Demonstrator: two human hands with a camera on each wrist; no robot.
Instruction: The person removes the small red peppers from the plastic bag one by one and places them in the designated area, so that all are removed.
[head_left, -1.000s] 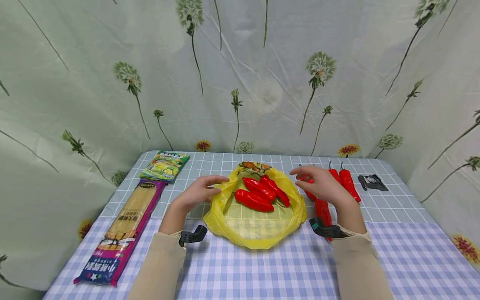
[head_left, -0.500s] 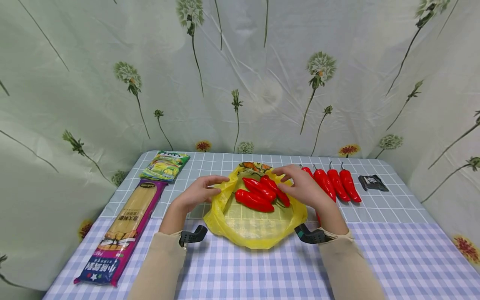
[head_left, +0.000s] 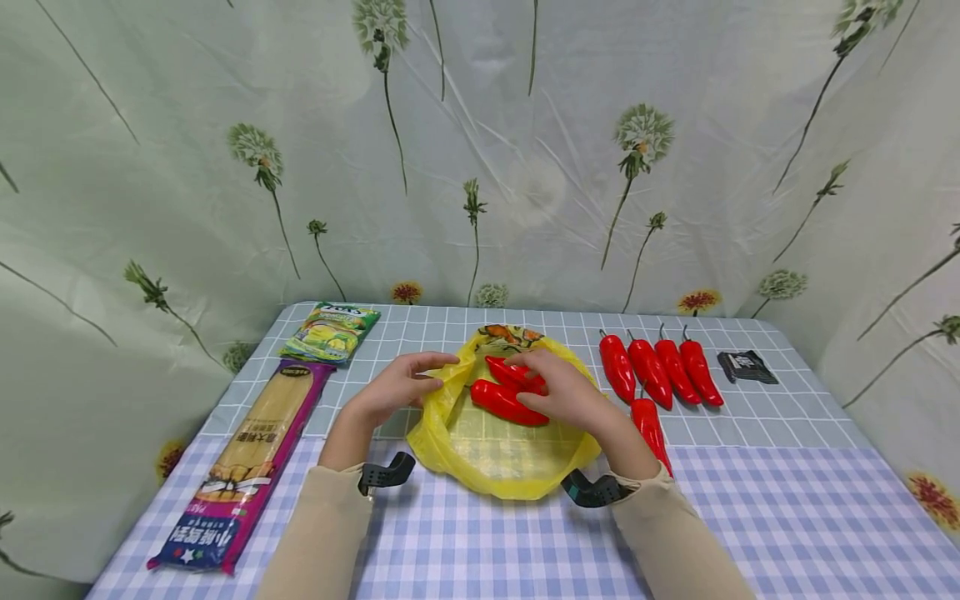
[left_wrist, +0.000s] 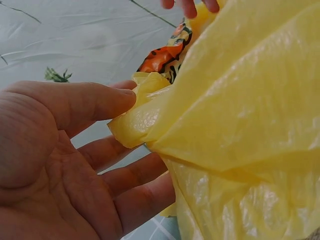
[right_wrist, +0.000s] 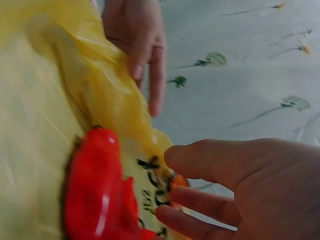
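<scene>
Checked bench [head_left: 787,533] under a floral backdrop; left hand [head_left: 393,387] pinches the rim of the yellow bag [head_left: 495,454]; right hand [head_left: 566,392], loosely curled, rests on bagged peppers [head_left: 504,402]; five red peppers [head_left: 648,371] remain outside, so bagging looks under halfway

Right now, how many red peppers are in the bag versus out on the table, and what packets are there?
Red peppers visible in the yellow bag: 2, more may be hidden under the right hand
Red peppers on the table: 5
Noodle packet: 1
Green snack packet: 1
Black packet: 1
Total: 10
</scene>
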